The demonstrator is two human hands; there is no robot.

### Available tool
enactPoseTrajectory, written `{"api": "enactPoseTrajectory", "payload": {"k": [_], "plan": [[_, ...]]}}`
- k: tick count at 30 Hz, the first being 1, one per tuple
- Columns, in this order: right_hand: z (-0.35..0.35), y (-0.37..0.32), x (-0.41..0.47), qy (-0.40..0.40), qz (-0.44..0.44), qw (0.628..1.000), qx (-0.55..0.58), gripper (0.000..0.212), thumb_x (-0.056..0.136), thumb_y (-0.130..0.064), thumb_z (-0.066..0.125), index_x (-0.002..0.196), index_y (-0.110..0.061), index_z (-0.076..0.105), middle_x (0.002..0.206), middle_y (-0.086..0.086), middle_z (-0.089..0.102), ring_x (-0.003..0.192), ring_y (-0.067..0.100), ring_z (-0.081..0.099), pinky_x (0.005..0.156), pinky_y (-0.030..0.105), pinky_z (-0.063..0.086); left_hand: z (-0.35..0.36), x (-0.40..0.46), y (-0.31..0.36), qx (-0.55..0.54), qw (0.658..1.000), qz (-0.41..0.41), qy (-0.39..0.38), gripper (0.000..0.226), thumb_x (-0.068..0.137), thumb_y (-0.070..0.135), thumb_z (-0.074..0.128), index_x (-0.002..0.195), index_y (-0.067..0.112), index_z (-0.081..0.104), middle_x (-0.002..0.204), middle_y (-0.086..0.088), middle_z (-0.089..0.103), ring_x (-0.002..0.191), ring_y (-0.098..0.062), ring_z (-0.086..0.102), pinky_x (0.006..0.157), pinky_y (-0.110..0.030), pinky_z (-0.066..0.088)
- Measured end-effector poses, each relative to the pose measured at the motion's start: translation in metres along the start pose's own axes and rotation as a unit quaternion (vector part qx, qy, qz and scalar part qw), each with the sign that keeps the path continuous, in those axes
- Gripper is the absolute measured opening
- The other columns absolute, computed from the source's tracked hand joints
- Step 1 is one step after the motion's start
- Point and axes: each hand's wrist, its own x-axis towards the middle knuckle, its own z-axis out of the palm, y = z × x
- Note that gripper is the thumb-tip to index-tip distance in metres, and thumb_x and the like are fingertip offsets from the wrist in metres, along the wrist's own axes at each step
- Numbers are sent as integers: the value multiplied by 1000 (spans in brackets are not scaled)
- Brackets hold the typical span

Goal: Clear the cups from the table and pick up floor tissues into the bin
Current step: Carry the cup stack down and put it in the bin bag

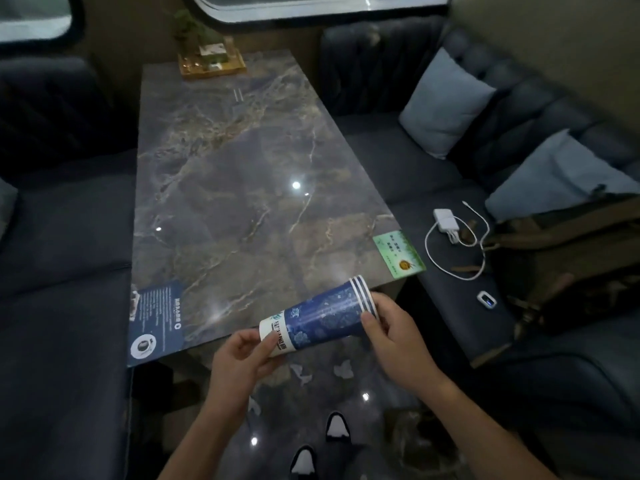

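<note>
A stack of blue-and-white paper cups [320,315] lies sideways in the air over the near edge of the marble table [235,188]. My left hand [242,355] grips the stack's white bottom end. My right hand [388,323] holds the rim end, where several nested rims show. On the glossy floor below lie crumpled white tissues [343,368], another tissue [300,374] beside them, and a smaller one [254,407] further left. No bin is in view.
Dark sofas flank the table on both sides. The right sofa holds two light pillows [446,102], a white charger with cable [450,226], a small device [486,299] and a bag [571,265]. A plant tray [211,60] sits at the table's far end. My shoes [337,426] stand below.
</note>
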Motion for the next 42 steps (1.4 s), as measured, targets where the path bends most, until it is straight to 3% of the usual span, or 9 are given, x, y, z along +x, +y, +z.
{"api": "enactPoseTrajectory", "payload": {"k": [8,12,16,22,24,29,36,38,42], "plan": [[-15,14,-21,67,36,996,-43,23,88,-6,60,104,-20,67,93,-7,72,85,6,68,79,32,57,15,-10,-4,43,999,5,-1,12,84,8,70,85,1,60,91,-24,73,82,-33,69,81,-46,58],[-40,29,-53,103,83,990,-42,23,88,-3,59,102,-18,70,91,-8,74,84,4,68,78,25,56,37,-18,-25,87,996,-21,-25,11,86,10,69,82,5,60,90,-23,72,80,-32,67,64,-31,58],[-73,57,-80,142,107,982,-64,22,85,-4,61,96,-20,73,85,-8,75,79,3,69,73,22,56,69,-27,-53,169,985,-15,-39,13,85,11,72,75,5,65,79,-18,72,75,-30,65,70,-42,53],[-135,117,-123,182,161,968,-59,23,81,0,66,83,-21,73,73,-9,72,63,-5,65,58,6,47,137,-51,-106,225,972,-33,-60,10,89,5,66,79,4,66,79,-15,70,68,-21,63,54,-25,53],[-161,141,-138,177,170,966,-80,20,79,-2,68,83,-21,74,72,-12,71,66,-6,66,59,3,45,162,-59,-131,230,971,-44,-53,10,89,3,65,79,3,66,79,-13,69,67,-18,62,52,-20,53],[-215,207,-168,152,219,961,-79,16,79,-4,69,81,-19,74,71,-8,72,69,2,68,65,22,53,219,-81,-193,232,967,-100,-23,9,89,0,65,80,3,68,85,-19,70,73,-22,63,67,-35,54],[-234,279,-174,137,279,947,-85,21,76,-1,71,73,-21,66,62,-17,63,58,-14,60,54,3,44,252,-75,-249,270,954,-128,6,16,87,-7,62,78,6,69,75,-19,66,70,-26,60,66,-33,49],[-231,300,-170,126,291,944,-92,15,77,-3,71,78,-18,69,63,-11,65,57,-9,61,56,5,45,255,-65,-262,281,950,-135,-3,17,87,-5,60,80,8,69,76,-17,66,71,-24,60,67,-31,50],[-215,350,-157,110,325,936,-80,16,80,0,66,87,-13,71,74,0,71,69,11,68,71,35,58,250,-33,-301,286,940,-183,-15,15,86,0,64,97,7,71,95,-19,72,85,-28,65,84,-47,55]]}}
